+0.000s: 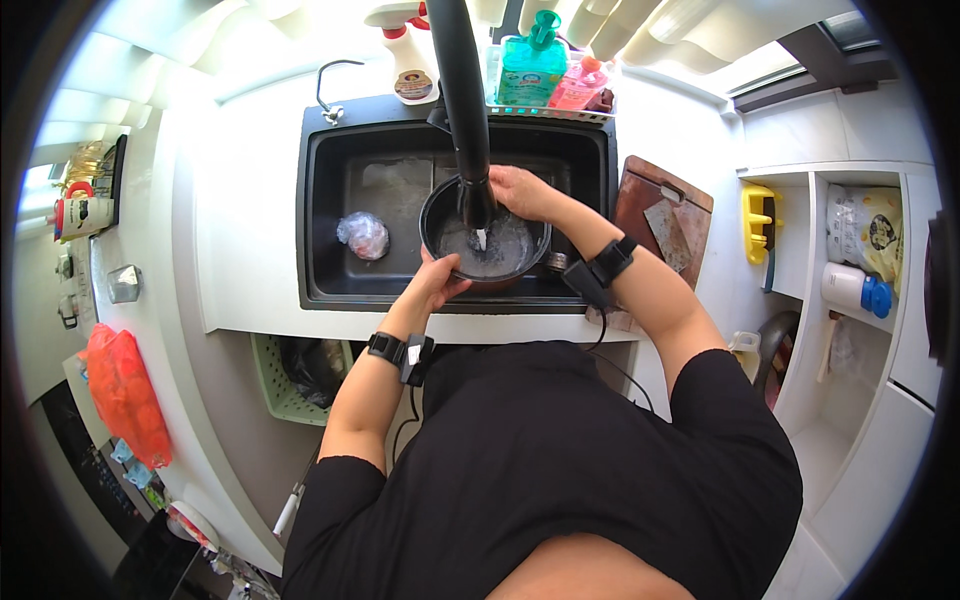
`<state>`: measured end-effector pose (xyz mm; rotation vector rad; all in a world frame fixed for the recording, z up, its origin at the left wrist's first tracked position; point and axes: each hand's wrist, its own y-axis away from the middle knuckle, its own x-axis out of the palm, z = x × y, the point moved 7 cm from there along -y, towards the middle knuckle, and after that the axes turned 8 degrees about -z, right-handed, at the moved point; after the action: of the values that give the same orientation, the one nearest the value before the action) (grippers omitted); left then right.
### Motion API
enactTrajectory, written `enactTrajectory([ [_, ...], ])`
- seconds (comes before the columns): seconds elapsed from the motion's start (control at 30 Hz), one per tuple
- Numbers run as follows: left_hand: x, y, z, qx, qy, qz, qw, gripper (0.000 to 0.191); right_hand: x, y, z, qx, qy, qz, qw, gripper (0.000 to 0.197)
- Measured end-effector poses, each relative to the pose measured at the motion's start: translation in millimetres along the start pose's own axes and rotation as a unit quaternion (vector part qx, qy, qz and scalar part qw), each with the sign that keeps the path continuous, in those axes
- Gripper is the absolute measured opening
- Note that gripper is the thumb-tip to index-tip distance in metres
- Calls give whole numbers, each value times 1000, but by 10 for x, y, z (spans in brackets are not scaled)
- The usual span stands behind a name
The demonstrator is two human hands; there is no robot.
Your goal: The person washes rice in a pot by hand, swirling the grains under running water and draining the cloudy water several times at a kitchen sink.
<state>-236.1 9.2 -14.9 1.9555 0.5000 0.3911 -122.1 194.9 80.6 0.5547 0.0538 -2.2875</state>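
A round dark pot (517,271) with water in it is held over the black sink (405,283). From the black faucet (472,135) above, a stream of water (481,238) runs into the pot. My left hand (439,281) grips the near left rim, thumb on top and fingers beneath. At the far right rim, my right hand (521,193) closes on the pot beside the faucet head; some of its fingertips are hidden. A knotted clear plastic bag (364,235) with something pale and reddish inside lies on the sink floor to the left.
Behind the sink stand a spray bottle (411,67), a green pump bottle (531,71) and a pink bottle (577,84). A small metal tap (332,112) rises at the back left corner. Right of the sink, a cleaver (667,234) lies on a wooden cutting board (637,187).
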Motion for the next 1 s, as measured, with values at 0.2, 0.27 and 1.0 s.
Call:
enactTrajectory([
  [0.2, -178, 358, 103, -1, 32, 18, 999, 83, 34, -565, 246, -44, -118, -19, 992, 36],
  [0.27, -49, 495, 21, 31, 15, 25, 999, 78, -380, -890, -134, -29, -130, -92, 987, 36],
  [1.0, -393, 791, 415, 90, 41, 33, 995, 86, -563, -275, 520, -272, 265, -313, 871, 11],
])
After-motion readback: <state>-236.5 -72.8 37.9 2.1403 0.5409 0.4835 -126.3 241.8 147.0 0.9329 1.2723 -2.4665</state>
